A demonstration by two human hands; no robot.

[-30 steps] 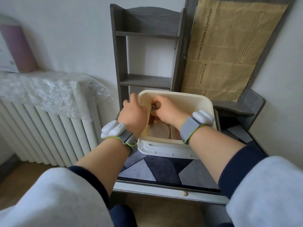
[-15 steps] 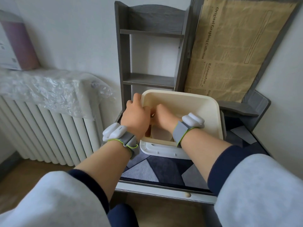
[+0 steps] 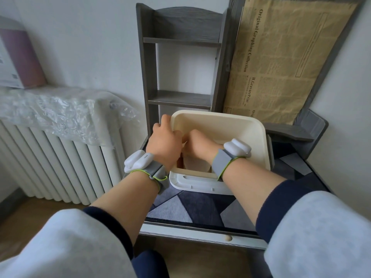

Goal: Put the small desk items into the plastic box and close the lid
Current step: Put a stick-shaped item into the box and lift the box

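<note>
Left grip (image 3: 163, 144) holds raised lid (image 3: 241, 137); right hand (image 3: 197, 148) reaches inside plastic box (image 3: 192, 182).

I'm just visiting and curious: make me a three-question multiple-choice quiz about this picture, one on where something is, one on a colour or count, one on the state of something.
1. Where is the radiator?
A. left of the desk
B. right of the desk
C. on the shelf

2. How many wrist devices does the person wear?
A. none
B. one
C. two

3. What is the state of the plastic box?
A. lid shut
B. lid up, box open
C. lying upside down

Answers:
1. A: its white ribs stand at the left, under crinkled plastic wrap.
2. C: one sits on the left wrist, one on the right wrist.
3. B: the cream lid stands raised behind the hands; the left hand is at its left edge and the right hand reaches into the box.
</note>
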